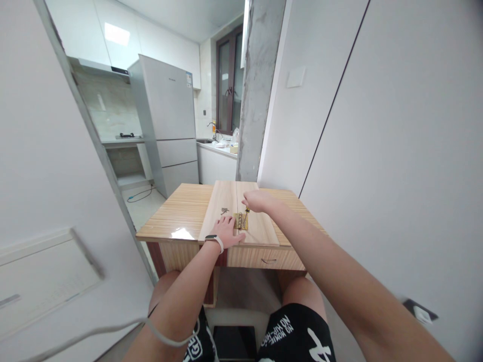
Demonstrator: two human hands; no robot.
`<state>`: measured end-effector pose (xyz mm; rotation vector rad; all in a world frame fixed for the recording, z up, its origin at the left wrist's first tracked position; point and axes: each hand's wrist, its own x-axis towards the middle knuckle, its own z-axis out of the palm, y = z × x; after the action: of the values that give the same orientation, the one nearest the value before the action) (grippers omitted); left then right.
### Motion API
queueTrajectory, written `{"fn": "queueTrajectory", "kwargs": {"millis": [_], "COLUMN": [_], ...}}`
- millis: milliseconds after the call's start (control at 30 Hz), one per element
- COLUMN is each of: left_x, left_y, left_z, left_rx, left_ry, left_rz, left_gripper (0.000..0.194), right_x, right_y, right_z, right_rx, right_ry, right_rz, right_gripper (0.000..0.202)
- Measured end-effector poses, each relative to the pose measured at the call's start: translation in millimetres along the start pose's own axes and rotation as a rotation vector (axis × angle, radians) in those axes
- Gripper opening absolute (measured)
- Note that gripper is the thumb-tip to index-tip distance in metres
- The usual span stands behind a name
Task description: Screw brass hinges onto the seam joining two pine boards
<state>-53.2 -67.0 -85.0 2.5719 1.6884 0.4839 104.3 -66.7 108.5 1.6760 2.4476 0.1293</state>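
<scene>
Two pale wooden boards (222, 193) lie side by side on the desk, their seam running away from me. Across that seam sits a brass hinge (240, 221), near the boards' front end. My left hand (227, 231) lies on the boards with its fingers spread, fingertips at the hinge's left edge and thumb below it. My right hand (256, 200) is closed around the handle of a screwdriver (247, 210), which points down at the hinge's right leaf. Most of its handle is hidden by the fingers. A small pile of dark screws (224, 211) rests on the left board.
The wood-grain desk (177, 211) has a drawer (267, 259) facing me. Walls stand close on both sides. A grey cable (113, 327) crosses in front at lower left. Beyond the doorway are a fridge (171, 105) and a sink counter (219, 156).
</scene>
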Motion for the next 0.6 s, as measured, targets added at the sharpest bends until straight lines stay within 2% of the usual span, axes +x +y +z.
{"fn": "queueTrajectory", "kwargs": {"millis": [133, 400, 500, 600], "left_x": [0, 0, 1, 1], "left_y": [-1, -2, -2, -1], "left_z": [1.8, 2.8, 2.1, 1.0], "left_rx": [0.001, 0.000, -0.005, -0.007], "left_ry": [0.014, 0.023, 0.025, 0.021], "left_rz": [0.007, 0.010, 0.006, 0.005], "left_gripper": [0.078, 0.078, 0.078, 0.079], "right_x": [-4, -7, -4, 2], "right_y": [0, 2, 3, 4], "right_z": [-3, -6, 1, 9], "right_rx": [-0.011, -0.005, 0.029, 0.063], "right_ry": [-0.009, 0.014, 0.034, 0.076], "right_rz": [-0.061, -0.088, -0.086, -0.022], "right_gripper": [0.030, 0.017, 0.021, 0.037]}}
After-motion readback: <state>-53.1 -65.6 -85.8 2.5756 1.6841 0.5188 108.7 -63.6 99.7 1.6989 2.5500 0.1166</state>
